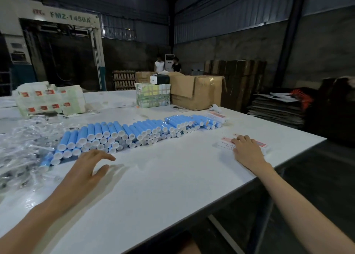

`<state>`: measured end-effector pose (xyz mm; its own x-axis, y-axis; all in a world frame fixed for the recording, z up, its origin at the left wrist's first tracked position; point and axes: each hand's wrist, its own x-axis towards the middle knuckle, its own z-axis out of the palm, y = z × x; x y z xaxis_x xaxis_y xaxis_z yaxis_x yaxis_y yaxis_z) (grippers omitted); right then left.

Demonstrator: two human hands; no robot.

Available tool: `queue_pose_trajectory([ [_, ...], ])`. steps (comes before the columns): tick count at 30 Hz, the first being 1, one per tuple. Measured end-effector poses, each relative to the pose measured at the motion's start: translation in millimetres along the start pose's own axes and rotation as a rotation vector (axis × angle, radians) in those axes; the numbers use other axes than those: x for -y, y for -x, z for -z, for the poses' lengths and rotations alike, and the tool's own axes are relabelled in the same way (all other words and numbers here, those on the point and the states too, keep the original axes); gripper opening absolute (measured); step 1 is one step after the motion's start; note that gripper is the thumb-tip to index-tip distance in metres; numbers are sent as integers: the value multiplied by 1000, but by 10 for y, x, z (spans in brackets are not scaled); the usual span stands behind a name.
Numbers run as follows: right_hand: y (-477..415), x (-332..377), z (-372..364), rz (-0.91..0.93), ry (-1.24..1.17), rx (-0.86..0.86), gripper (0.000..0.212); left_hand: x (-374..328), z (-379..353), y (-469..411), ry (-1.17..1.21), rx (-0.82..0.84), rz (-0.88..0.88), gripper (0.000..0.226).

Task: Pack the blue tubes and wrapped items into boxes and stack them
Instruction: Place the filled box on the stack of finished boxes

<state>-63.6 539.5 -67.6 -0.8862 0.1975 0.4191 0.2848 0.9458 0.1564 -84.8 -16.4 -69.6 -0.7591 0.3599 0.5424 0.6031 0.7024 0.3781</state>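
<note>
Flat box (pixel 225 144) under R grip (pixel 247 149).

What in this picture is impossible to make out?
Head view:
- Print on the small box: too small, partly under the right hand.
- Inside of the cardboard box: hidden by its walls.
- Wrapper pile: cut off by the left edge.
- Labels on the blue tubes: blurred.

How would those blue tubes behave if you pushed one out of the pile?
The blue tubes are round and lie on their sides, so one would probably roll on the smooth table. Stacked in layers, neighbours may tumble too.
</note>
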Motion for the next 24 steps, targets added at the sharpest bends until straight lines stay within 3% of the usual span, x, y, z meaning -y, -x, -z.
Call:
queue_pose_trajectory([
  [8,55,-89,11,-108,104,5,40,-1,9,2,-3,24,22,27],
  [11,34,72,66,-105,58,-71,39,10,3,1,-6,32,21,27],
  [14,-41,547,246,-2,-147,-169,32,20,-2,-13,-8,40,22,25],
  [18,-73,1512,607,138,-605,-265,14,-30,6,-18,14,13,65,22],
  [24,25,2964,1004,366,-1087,-104,25,-59,120,21,-119,-77,173,17],
])
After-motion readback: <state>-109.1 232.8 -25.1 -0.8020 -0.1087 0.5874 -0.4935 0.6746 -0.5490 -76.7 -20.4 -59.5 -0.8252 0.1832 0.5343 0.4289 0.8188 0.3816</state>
